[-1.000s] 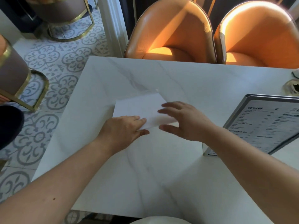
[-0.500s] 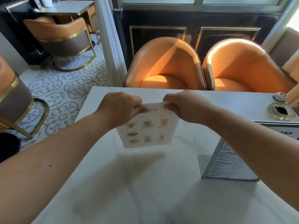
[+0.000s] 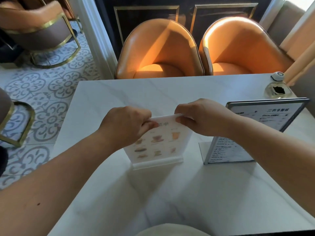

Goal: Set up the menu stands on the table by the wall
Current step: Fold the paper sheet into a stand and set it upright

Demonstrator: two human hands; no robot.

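Note:
A small clear menu stand (image 3: 159, 147) with pictures of drinks and cakes stands upright on its base in the middle of the white marble table (image 3: 170, 198). My left hand (image 3: 126, 126) pinches its top left corner. My right hand (image 3: 202, 116) pinches its top right corner. A larger grey-framed menu stand (image 3: 255, 130) with printed text stands upright to the right, apart from the small one and partly hidden by my right forearm.
Two orange armchairs (image 3: 160, 53) face the table's far edge by the dark wall. A glass ashtray (image 3: 277, 90) and a small white call button (image 3: 277, 76) sit at the far right corner. Patterned floor tiles and gold-framed chairs (image 3: 39, 31) lie to the left.
The small menu stand lay flat on the table under both hands a second ago. Both hands lifted it by its top edge, and now it stands upright on its base.

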